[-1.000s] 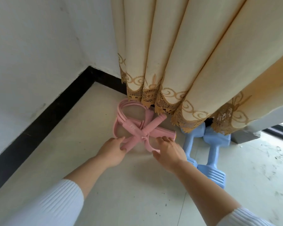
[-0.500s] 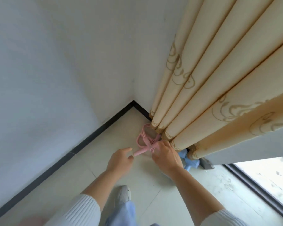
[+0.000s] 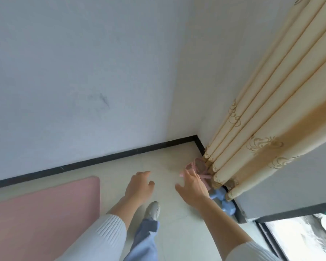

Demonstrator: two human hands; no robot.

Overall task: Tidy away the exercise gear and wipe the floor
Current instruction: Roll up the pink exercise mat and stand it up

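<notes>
**Both hands empty, gear lying in the corner by the curtain**

Far left: pink exercise mat point(image 3: 41, 213) flat on the pale tiled floor point(image 3: 167, 161), its far edge near the black skirting board point(image 3: 102, 157) that runs along the foot of the white wall point(image 3: 83, 72).

Left arm in a white ribbed sleeve point(image 3: 100, 240). Left hand point(image 3: 139, 187) is over bare floor, fingers loose and slightly bent, holding nothing and clear of all the gear.

Between the arms: one light shoe point(image 3: 153, 210) on the tile and a blue trouser leg point(image 3: 145, 242) above it.

Right hand point(image 3: 193, 189) has its palm down, fingers straight and thumb splayed, so no grip. Its fingertips overlap the near edge of the pink pedal resistance band point(image 3: 198, 165); cannot tell if they touch it or hang just above.

The band lies on the floor in the corner, its far loops at the curtain hem and partly hidden by the folds.

Blue dumbbells point(image 3: 223, 201) lie on the floor just right of the right wrist, against the skirting and under the curtain's lower edge; the arm covers part of them. The count is unclear, as the shapes are blurred.

Right: cream curtain point(image 3: 262, 129) with tan scroll embroidery hangs in deep folds down to the floor.

Bottom right corner: dark sliding door track point(image 3: 267, 240), with bright ground outside beyond it.
</notes>
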